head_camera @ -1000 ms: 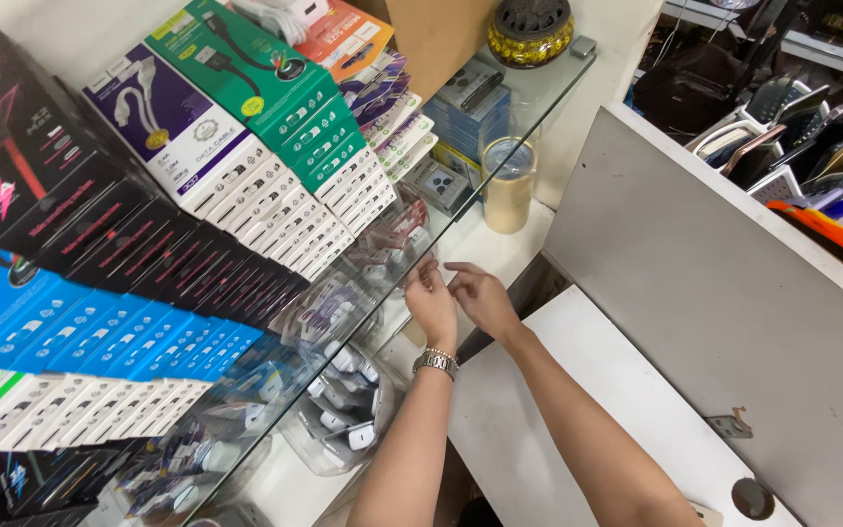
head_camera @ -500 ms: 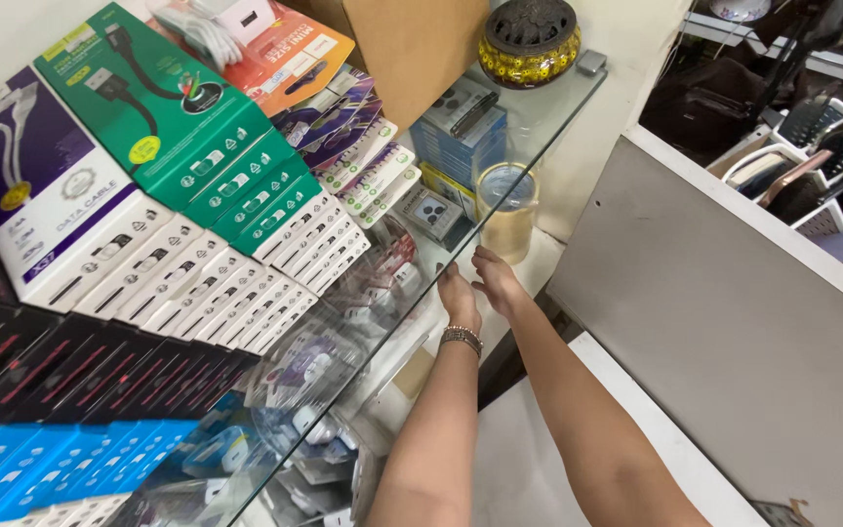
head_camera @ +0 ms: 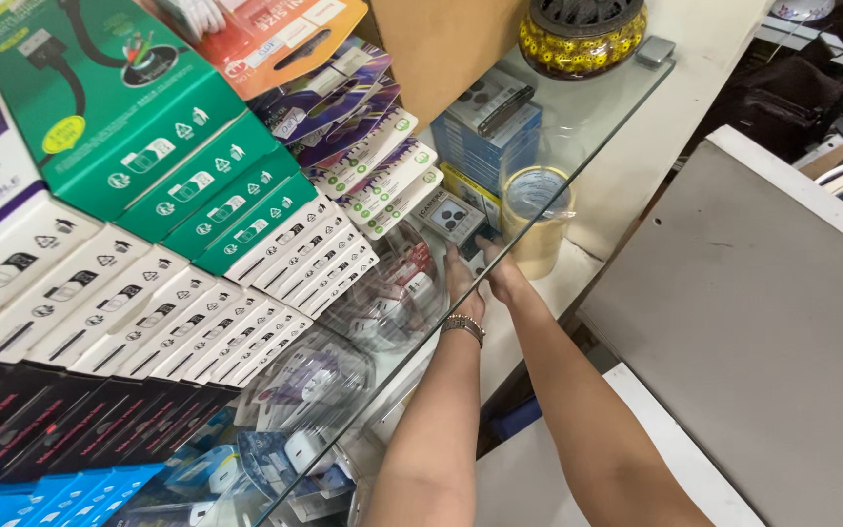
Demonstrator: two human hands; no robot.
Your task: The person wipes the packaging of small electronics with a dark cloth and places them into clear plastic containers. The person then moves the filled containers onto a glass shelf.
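Observation:
Both my arms reach under a glass shelf (head_camera: 597, 127). My left hand (head_camera: 461, 281), with a metal watch (head_camera: 462, 326) on its wrist, lies under the glass beside clear bags of white chargers (head_camera: 392, 293), fingers stretched forward. Close on its right, my right hand (head_camera: 501, 273) has its fingertips at a small grey box with round lenses pictured on it (head_camera: 452, 217). Just beyond that hand stands a roll of clear tape (head_camera: 537, 220). The glass and glare hide both hands' fingertips.
Rows of green, white, black and blue cable boxes (head_camera: 207, 195) lean on the glass at left. A blue box stack (head_camera: 490, 132), a cardboard panel (head_camera: 441, 49) and a yellow-beaded jar (head_camera: 582, 34) stand at the back. A grey board (head_camera: 763, 322) closes the right side.
Both hands have moved further along under the glass, from the charger bags toward the small grey box and the tape roll. The camera has followed and come closer.

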